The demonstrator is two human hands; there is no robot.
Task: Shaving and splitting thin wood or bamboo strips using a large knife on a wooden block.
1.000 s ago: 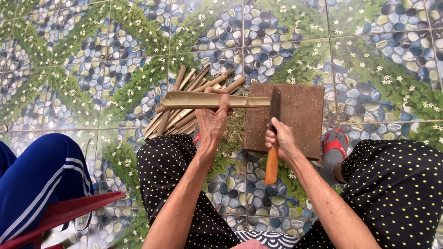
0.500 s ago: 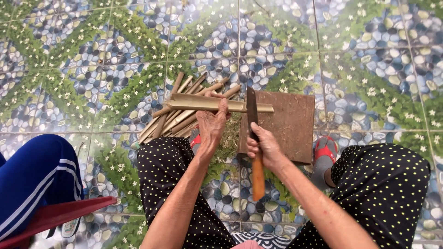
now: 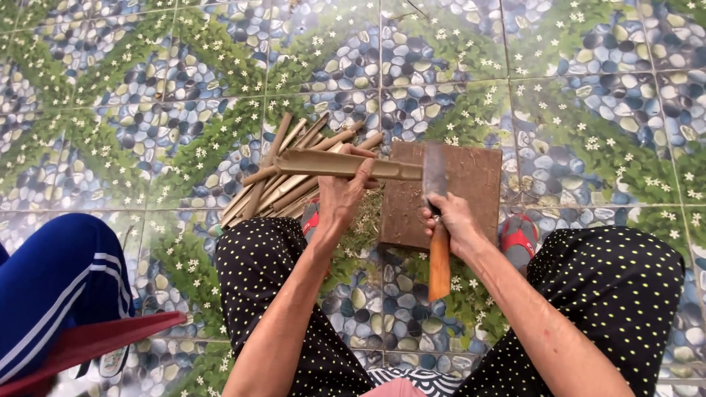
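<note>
A split bamboo piece [image 3: 346, 165] lies crosswise, its right end over the left edge of a brown wooden board [image 3: 471, 184] on the tiled floor [image 3: 559, 88]. The left hand [image 3: 342, 195] holds it, fingers clamped round its middle. On the board, the cleaver [image 3: 435, 180] blade meets the bamboo's end; the right hand [image 3: 454, 224] has its fingers closed on the orange handle. Left of the board lies a pile of bamboo sticks [image 3: 283, 184]

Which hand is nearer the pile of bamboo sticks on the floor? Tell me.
Left. The left hand grips a bamboo piece right above the pile of bamboo sticks; the right hand holds the cleaver over the wooden board, farther off.
</note>
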